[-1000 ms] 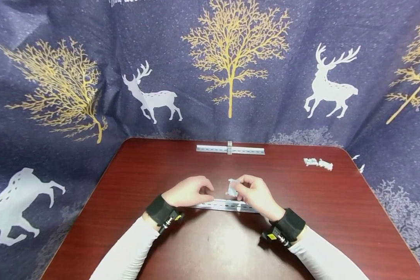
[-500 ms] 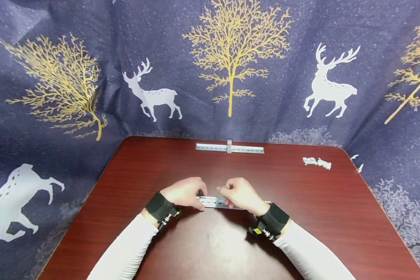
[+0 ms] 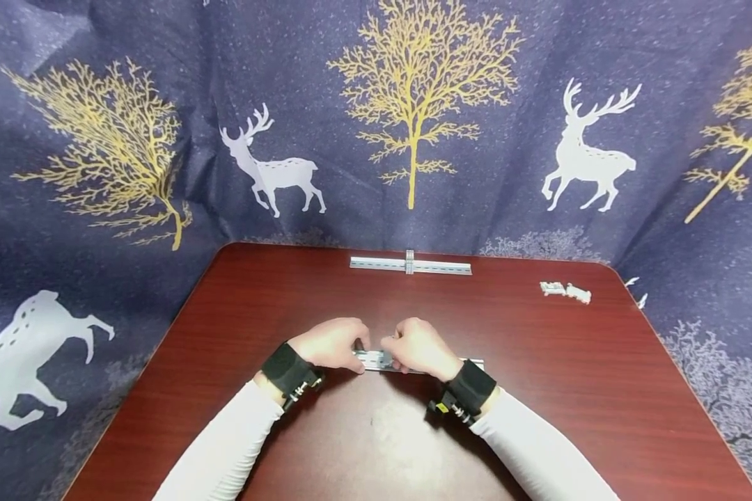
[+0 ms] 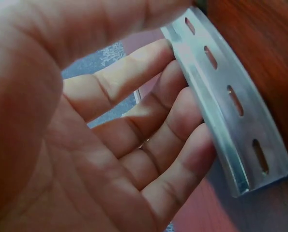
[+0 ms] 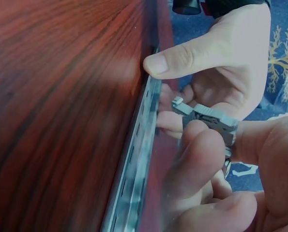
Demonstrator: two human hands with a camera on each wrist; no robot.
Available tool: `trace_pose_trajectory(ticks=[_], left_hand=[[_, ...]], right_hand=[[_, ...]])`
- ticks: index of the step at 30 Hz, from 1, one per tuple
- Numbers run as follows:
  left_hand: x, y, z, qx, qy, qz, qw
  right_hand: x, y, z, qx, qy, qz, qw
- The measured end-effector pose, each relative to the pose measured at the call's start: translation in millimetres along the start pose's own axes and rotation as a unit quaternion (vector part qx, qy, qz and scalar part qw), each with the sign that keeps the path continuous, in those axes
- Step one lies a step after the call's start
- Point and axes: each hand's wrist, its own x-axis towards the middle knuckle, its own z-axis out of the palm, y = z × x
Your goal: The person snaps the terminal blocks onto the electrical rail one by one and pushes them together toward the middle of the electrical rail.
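A slotted metal DIN rail lies across the middle of the table. My left hand grips its left part, thumb along the near edge and fingertips against the far edge; in the left wrist view the rail shows a row of slots. Just to the right, my right hand pinches a grey terminal block between thumb and fingers, close over the rail. From the right wrist view, the block is beside the rail's edge, near the left hand's fingers, and its lower side is partly hidden by my fingertips.
At the table's far edge lies a second DIN rail with narrow blocks clipped at its middle. Two loose terminal blocks lie at the back right. A patterned cloth hangs behind the table.
My right hand has moved left and down, bringing the terminal block to the rail beside my left hand. My left hand has moved slightly and now grips the rail.
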Motion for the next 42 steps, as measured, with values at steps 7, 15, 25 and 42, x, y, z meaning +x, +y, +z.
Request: trace_pose_trajectory(ticks=[7,15,25,42], left_hand=[[-3.0,8.5,-4.7,0.005,-0.011,-0.023,0.9997],[-2.9,10.3,-6.2,0.004,-0.006,-0.02,0.9998],[-2.9,7.1,-3.3,0.009,-0.004,-0.016,0.9998],[-2.5,5.8,-2.7,0.001,0.0,-0.011,0.9999]], right_hand=[[3.8,-8.3,5.3,-0.064,-0.007,-0.007,0.9979],[5.5,-13.0,5.1,-0.105,-0.021,0.004,0.9942],[7.7,-10.3,6.0,-0.12,-0.028,0.015,0.9923],[10.0,-9.0,6.1,-0.13,-0.045,0.036,0.9898]])
